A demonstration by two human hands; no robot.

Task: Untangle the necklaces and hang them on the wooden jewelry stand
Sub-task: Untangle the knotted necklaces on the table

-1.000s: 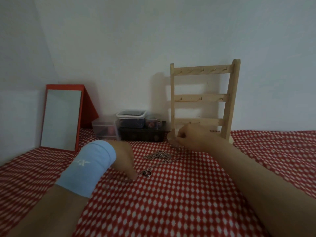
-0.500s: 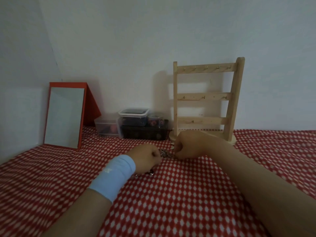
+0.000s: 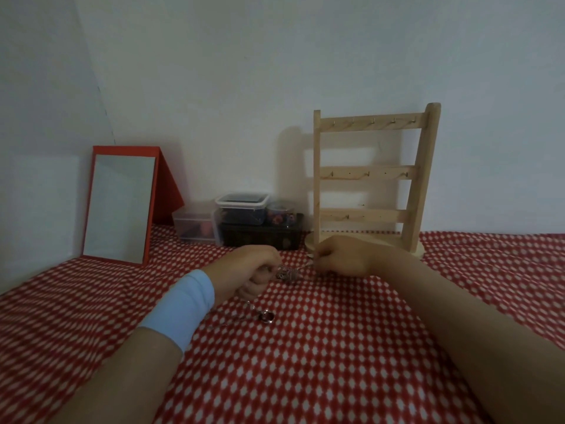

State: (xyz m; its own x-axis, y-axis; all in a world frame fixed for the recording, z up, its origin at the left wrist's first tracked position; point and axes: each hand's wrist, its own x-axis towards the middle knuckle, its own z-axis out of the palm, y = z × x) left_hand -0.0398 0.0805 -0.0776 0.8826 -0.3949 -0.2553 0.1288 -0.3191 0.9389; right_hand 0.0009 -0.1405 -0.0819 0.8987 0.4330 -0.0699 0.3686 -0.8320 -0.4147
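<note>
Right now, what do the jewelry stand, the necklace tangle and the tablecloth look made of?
Jewelry stand: pale wood, matte and bare-looking, with an even tan colour and sawn slats. Its small hooks look like metal.
Necklace tangle: fine metal chain with silvery glints; the exact alloy can't be told.
Tablecloth: probably fabric, matte, red with a white print and soft wrinkles.

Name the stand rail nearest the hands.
The bottom rail, lowest of the three crossbars on the wooden jewelry stand, just above the right hand; the middle rail and top rail sit higher.
</note>
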